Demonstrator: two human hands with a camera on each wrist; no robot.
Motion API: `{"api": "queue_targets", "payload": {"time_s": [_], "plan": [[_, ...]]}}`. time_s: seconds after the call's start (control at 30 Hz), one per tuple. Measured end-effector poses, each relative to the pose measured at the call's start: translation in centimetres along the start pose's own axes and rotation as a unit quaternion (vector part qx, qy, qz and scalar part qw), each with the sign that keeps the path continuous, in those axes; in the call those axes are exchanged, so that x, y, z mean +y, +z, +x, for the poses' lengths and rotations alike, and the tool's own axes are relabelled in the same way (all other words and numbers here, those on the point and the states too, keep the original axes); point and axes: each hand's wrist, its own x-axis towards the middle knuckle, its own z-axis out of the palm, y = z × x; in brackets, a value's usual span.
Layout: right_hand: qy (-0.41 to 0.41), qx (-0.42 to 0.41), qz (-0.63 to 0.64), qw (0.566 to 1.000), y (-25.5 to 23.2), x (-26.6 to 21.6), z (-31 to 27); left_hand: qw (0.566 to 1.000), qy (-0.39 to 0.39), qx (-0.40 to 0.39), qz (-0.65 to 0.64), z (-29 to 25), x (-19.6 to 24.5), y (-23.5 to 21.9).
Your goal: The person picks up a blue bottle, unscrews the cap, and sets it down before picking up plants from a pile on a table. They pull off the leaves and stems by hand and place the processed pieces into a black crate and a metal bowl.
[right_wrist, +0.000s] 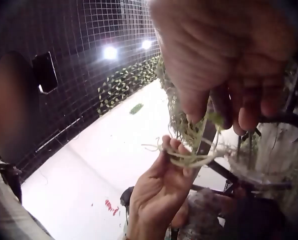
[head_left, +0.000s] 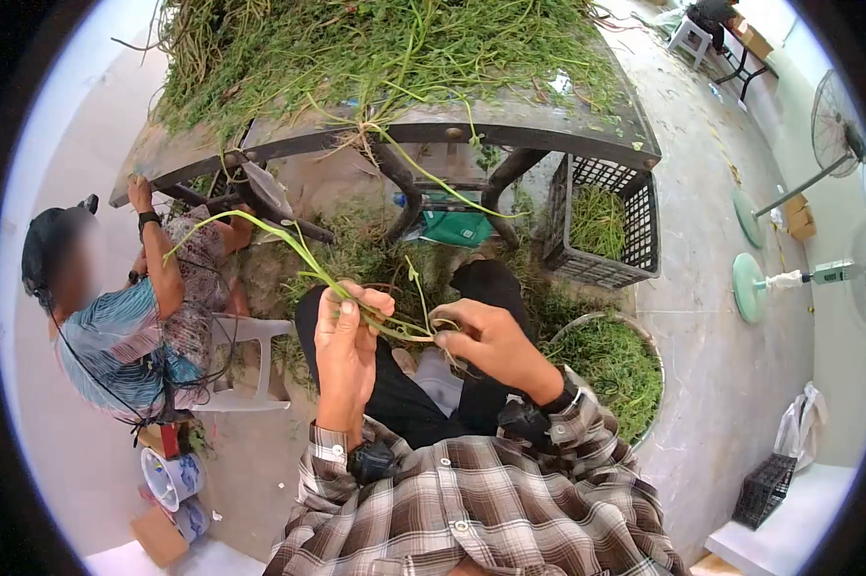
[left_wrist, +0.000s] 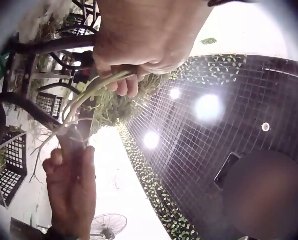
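Note:
A few long green stems point(head_left: 303, 252) run across the left hand point(head_left: 348, 355), which pinches them between thumb and fingers in front of the lap. At the rooted end of the stems, the right hand point(head_left: 498, 348) pinches with thumb and index finger, and thin roots hang beneath it. In the left wrist view the stems point(left_wrist: 84, 95) pass from the left hand point(left_wrist: 139, 45) down to the right hand point(left_wrist: 71, 192). The right wrist view has the right hand point(right_wrist: 229, 60) above the palm-up left hand point(right_wrist: 159, 200), with pale stems point(right_wrist: 196, 161) between them.
A table point(head_left: 586, 120) heaped with green plants stands in front. Beneath its right side is a black crate point(head_left: 601, 264) holding stems; a round basket point(head_left: 658, 384) of greens is at the right. Another person point(head_left: 116, 317) sits at the left. Fans stand far right.

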Motion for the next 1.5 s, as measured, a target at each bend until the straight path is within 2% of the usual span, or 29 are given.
{"api": "queue_targets", "payload": {"time_s": [0.1, 0.17, 0.3, 0.37, 0.47, 0.6, 0.7, 0.8, 0.87, 0.93, 1.0, 1.1, 1.17, 1.23, 1.3, 1.33, 1.4, 1.47, 1.5], "plan": [[0.015, -0.016, -0.01, 1.0, 1.3, 0.0, 0.3, 1.0, 0.005, -0.005, 0.005, -0.3, -0.4, -0.3], [0.084, -0.093, 0.118, 0.985, 1.6, 0.2, 0.4, 1.0, 0.002, -0.005, 0.006, -0.4, -0.7, -0.5], [0.091, -0.098, 0.174, 0.976, 1.9, 1.3, 0.3, 1.0, -0.015, 0.023, 0.015, -0.3, -1.2, 0.2], [0.112, -0.057, 0.206, 0.97, 1.8, 0.9, 0.3, 0.995, 0.022, 0.032, 0.095, -0.2, -1.7, 0.2], [0.121, -0.029, 0.164, 0.979, 1.9, 1.1, 0.3, 0.995, -0.011, 0.032, 0.097, -0.3, -2.7, -0.8], [0.114, -0.029, 0.195, 0.974, 3.3, 3.0, 0.1, 0.995, -0.04, 0.026, 0.086, -0.3, -3.7, -1.0], [0.104, -0.065, 0.223, 0.967, 4.3, 3.7, -0.1, 0.994, -0.048, 0.042, 0.087, -0.4, -3.8, -0.3], [0.103, -0.082, 0.219, 0.967, 4.6, 3.7, -0.1, 0.997, -0.071, 0.03, 0.031, -0.7, -3.5, 0.1], [0.121, -0.106, 0.21, 0.964, 4.5, 3.7, 0.0, 0.996, -0.072, 0.025, 0.04, -0.6, -3.5, -0.3], [0.125, -0.092, 0.204, 0.967, 4.3, 3.9, 0.0, 0.996, -0.074, 0.02, 0.047, -0.5, -3.6, -0.8], [0.13, -0.078, 0.197, 0.969, 4.2, 4.2, -0.2, 0.99, -0.052, 0.053, 0.122, -0.4, -3.8, -1.1], [0.122, -0.06, 0.198, 0.971, 4.4, 4.5, -0.2, 0.99, -0.056, 0.05, 0.116, -0.4, -4.1, -1.2], [0.079, -0.065, 0.213, 0.972, 4.9, 4.2, -0.2, 0.99, -0.061, 0.038, 0.123, -0.5, -4.2, -1.2], [0.062, -0.069, 0.184, 0.978, 6.1, 5.9, -0.4, 0.989, -0.066, 0.027, 0.13, -0.5, -4.3, -0.6], [0.045, -0.073, 0.156, 0.984, 6.1, 5.0, -0.4, 0.993, -0.062, 0.065, 0.076, -0.6, -4.3, 0.7], [0.034, -0.046, 0.131, 0.99, 5.9, 4.4, -0.5, 0.993, -0.063, 0.065, 0.077, -0.5, -4.3, 0.4], [0.023, -0.019, 0.108, 0.994, 5.7, 3.8, -0.5, 0.995, -0.093, 0.022, -0.037, -0.2, -4.4, -0.8], [-0.086, -0.041, -0.079, 0.992, 5.5, 3.8, -0.5, 0.992, -0.12, 0.01, -0.029, -0.2, -4.2, -1.6], [-0.085, -0.04, -0.078, 0.992, 5.3, 3.8, -0.6, 0.989, -0.147, -0.003, -0.022, -0.2, -4.2, -1.7]]}}
